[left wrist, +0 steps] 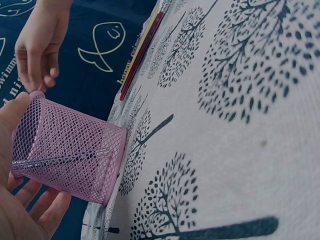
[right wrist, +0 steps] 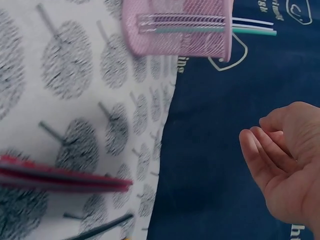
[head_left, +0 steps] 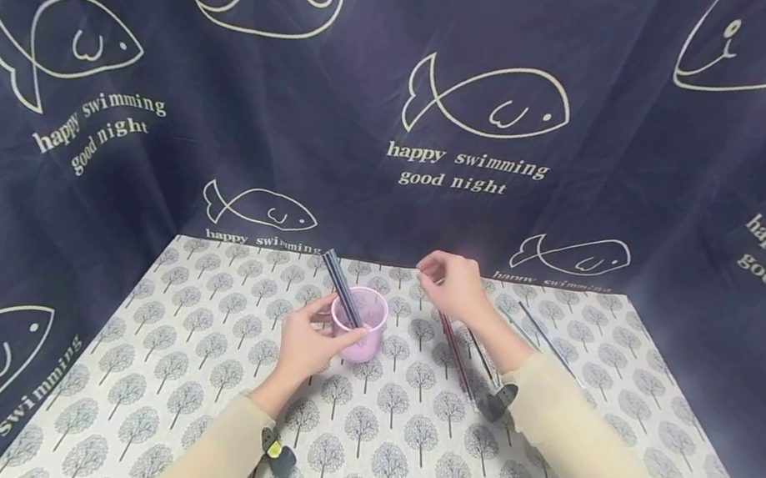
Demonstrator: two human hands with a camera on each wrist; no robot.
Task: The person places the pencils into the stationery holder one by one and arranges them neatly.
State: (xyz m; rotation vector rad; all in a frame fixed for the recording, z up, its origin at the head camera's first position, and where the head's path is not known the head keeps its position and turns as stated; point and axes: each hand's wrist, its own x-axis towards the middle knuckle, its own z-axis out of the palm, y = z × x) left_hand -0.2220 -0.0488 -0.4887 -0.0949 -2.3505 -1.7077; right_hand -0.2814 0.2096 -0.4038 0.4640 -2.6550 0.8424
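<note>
A pink mesh pen cup stands on the patterned cloth, and my left hand holds it with thumb and fingers around its side. Several slim pencils lean inside the cup and stick out above its rim; teal and white ends show in the right wrist view. My right hand hovers to the right of the cup, fingers loosely curled with nothing between them. Below it lie red pencils, also seen as a red bundle in the right wrist view. The right forearm partly hides a dark pencil.
Farther right, a dark blue pencil and a teal one lie on the cloth, partly behind the right sleeve. A navy curtain with fish drawings hangs behind the table and along both sides.
</note>
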